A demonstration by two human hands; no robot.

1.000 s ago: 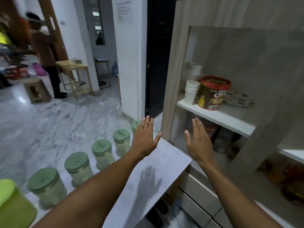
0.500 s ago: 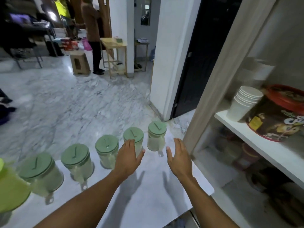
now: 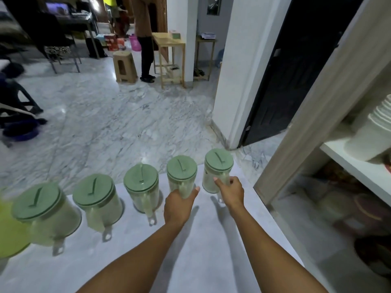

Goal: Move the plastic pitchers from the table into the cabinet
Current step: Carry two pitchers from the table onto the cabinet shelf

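Note:
Several clear plastic pitchers with green lids stand in a row along the far edge of the white table [image 3: 203, 246]. My right hand [image 3: 231, 192] is closed around the handle of the rightmost pitcher [image 3: 218, 168]. My left hand [image 3: 179, 205] grips the handle of the pitcher beside it [image 3: 182, 173]. Both pitchers still rest on the table. Three more pitchers stand to the left: one in the middle [image 3: 141, 185], another [image 3: 96, 199], and the leftmost [image 3: 42, 210]. The open cabinet [image 3: 347, 157] is at the right, its white shelf holding stacked cups.
A lime-green container [image 3: 9, 231] sits at the table's left edge. A stack of white cups [image 3: 372, 134] stands on the cabinet shelf, with dim items on the level below. Beyond the table lies marble floor, a plastic stool [image 3: 124, 66] and a standing person [image 3: 145, 37].
My view swung left from the cabinet down to the pitcher row. Both hands, open and flat before, reached forward and closed on the two rightmost pitchers' handles.

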